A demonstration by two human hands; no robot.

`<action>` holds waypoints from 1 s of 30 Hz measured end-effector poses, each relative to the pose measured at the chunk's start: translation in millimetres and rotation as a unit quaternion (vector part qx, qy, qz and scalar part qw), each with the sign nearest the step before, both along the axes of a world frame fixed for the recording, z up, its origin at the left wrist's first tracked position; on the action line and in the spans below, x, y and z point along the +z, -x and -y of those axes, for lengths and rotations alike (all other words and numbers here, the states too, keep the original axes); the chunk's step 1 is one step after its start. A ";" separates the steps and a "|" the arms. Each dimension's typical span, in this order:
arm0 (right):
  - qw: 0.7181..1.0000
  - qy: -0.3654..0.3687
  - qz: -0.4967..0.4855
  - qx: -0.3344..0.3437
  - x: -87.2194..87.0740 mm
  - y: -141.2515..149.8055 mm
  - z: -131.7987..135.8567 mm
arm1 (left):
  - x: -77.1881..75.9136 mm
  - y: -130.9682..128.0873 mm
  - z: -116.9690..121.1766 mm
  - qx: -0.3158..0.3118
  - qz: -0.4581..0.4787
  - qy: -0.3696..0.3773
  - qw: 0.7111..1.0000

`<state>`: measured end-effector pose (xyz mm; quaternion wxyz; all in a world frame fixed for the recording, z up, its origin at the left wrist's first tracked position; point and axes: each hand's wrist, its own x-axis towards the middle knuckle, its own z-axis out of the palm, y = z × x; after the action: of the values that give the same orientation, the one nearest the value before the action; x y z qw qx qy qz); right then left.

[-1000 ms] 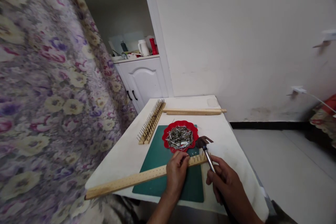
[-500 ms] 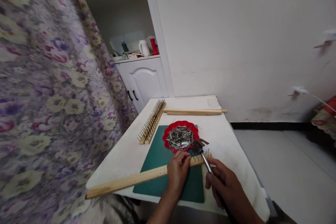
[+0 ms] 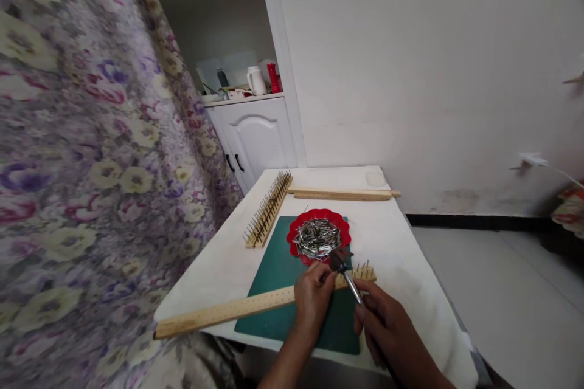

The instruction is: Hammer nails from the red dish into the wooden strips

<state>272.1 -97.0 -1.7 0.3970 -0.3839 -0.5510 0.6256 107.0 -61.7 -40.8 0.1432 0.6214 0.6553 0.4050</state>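
A long, narrow wooden strip point(image 3: 237, 309) with rows of small holes lies slantwise across a green cutting mat point(image 3: 269, 273). Several nails point(image 3: 364, 270) stand up from its right end. My left hand point(image 3: 312, 298) rests on the strip, thumb and forefinger pinched on a nail that is mostly hidden by the fingers. My right hand point(image 3: 385, 319) is wrapped around the shaft of a hammer point(image 3: 350, 282); the dark hammer head is right beside my left fingertips, above the strip. Just beyond, a red scalloped bowl point(image 3: 294, 232) holds many loose nails point(image 3: 319, 237).
A wooden board point(image 3: 256, 242) bristling with upright nails lies at the table's back left. Plain wooden strips point(image 3: 342, 194) lie along the back of the white-covered table point(image 3: 205, 282). A floral curtain point(image 3: 114, 194) hangs at the left, a white cabinet point(image 3: 264, 134) stands behind.
The hammer head has come down and slightly left, closer to my left fingertips. My left hand keeps its pinch on the strip. The whole view has shifted slightly.
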 end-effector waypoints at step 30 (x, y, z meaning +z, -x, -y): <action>0.998 -0.003 -0.017 -0.067 4.1 -10.9 -1.6 | 9.5 8.2 8.3 -0.055 0.030 -0.011 0.998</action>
<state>283.0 -95.4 2.4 0.4487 -0.4080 -0.5189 0.6024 98.8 -70.0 -31.3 0.1777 0.6456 0.6109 0.4224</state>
